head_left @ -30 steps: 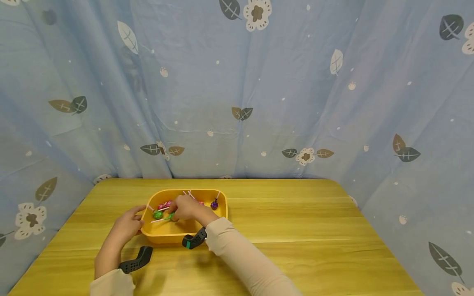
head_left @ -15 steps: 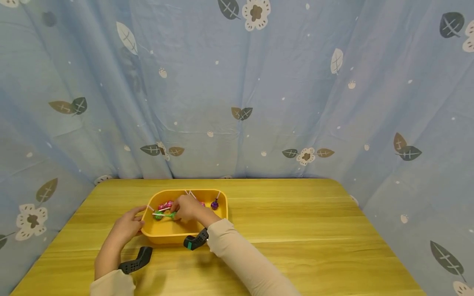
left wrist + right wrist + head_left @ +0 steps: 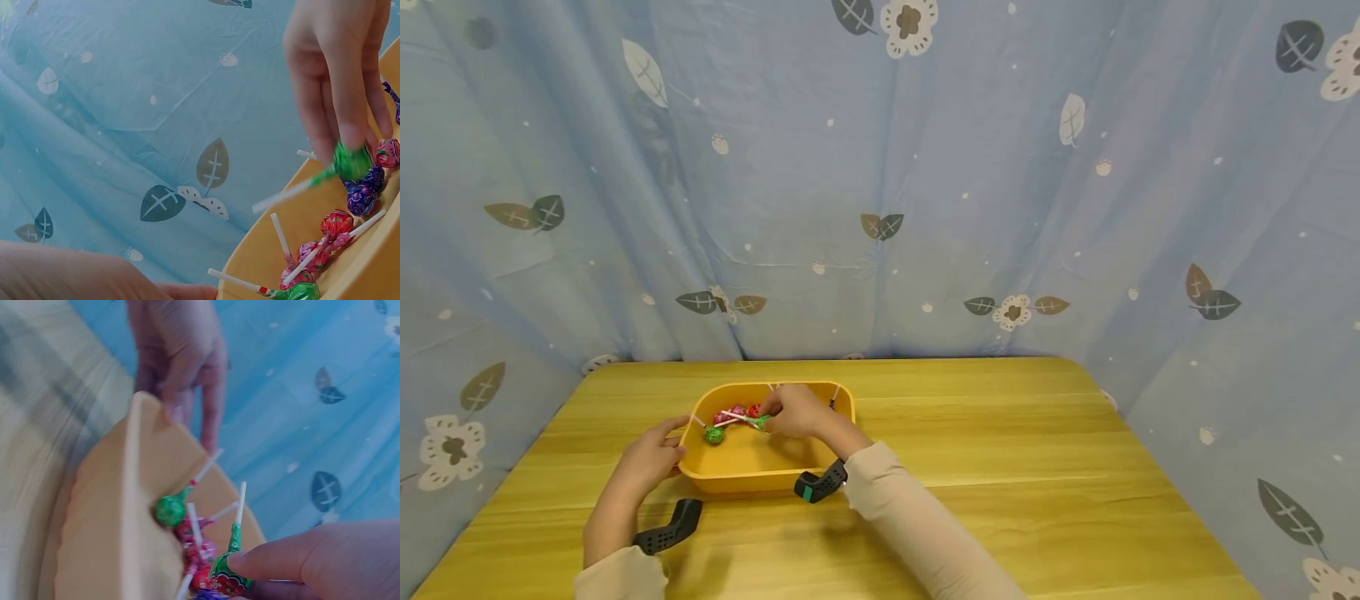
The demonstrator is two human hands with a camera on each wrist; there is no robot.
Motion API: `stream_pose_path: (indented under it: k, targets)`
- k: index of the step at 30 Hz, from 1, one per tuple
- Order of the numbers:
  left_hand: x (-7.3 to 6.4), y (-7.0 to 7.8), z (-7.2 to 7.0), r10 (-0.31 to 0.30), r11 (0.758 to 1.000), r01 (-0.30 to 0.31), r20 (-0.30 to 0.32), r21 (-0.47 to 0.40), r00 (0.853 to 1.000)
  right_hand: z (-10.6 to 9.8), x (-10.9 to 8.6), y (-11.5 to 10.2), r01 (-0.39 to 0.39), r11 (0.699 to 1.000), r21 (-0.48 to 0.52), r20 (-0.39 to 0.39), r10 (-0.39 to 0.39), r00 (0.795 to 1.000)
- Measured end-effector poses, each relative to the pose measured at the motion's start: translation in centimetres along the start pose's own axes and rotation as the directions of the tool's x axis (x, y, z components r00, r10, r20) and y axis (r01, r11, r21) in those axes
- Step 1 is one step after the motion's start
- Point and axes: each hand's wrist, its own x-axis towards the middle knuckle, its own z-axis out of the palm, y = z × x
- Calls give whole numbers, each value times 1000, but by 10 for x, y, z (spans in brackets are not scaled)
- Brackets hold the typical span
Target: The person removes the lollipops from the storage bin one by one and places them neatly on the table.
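A yellow box stands on the table, lollipops lying inside along its far side. My left hand grips its left end, thumb over the rim and fingers outside, as the right wrist view shows. Over the box my right hand pinches a green-wrapped lollipop by its candy head, the white stick pointing left in the head view. Beneath it in the left wrist view are purple lollipops and a red one. Another green lollipop lies at the box's left end, beside pink ones.
The wooden table extends right of the box. Behind it hangs a blue curtain with leaf and flower prints. A black wrist mount sits on the left wrist, another mount on the right.
My right hand has shifted toward the back and right of the box, carrying the green lollipop up from the box's middle. The left hand keeps its grip on the box.
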Motion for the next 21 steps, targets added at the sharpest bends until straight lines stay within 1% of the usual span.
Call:
stream_pose_path:
  k: [5, 7, 10, 14, 17, 18, 21]
  targets:
    - [1, -1, 0, 1, 1000, -1, 5, 8, 1000, -15, -13, 5, 3, 993, 119, -51, 3, 999]
    - [2, -1, -1, 2, 1000, -2, 7, 12, 1000, -20, -18, 7, 0, 985, 174, -72, 12, 997]
    - [2, -1, -1, -2, 1000, 2, -1, 15, 1000, -24, -26, 12, -11, 974, 228, -106, 36, 994]
    - [2, 0, -1, -5, 1000, 5, -10, 26, 1000, -24, -36, 23, -27, 970, 240, -147, 64, 987]
    - [3, -1, 0, -3, 999, 4, -8, 32, 1000, -24, -47, 30, -55, 962, 266, -180, 105, 978]
    - [3, -1, 0, 0, 999, 0, -6, 33, 1000, -25, -51, 31, -63, 955, 290, -192, 123, 974]
    - [3, -1, 0, -1, 999, 1, -3, 32, 1000, -28, -63, 35, -73, 916, 394, -230, 175, 957]
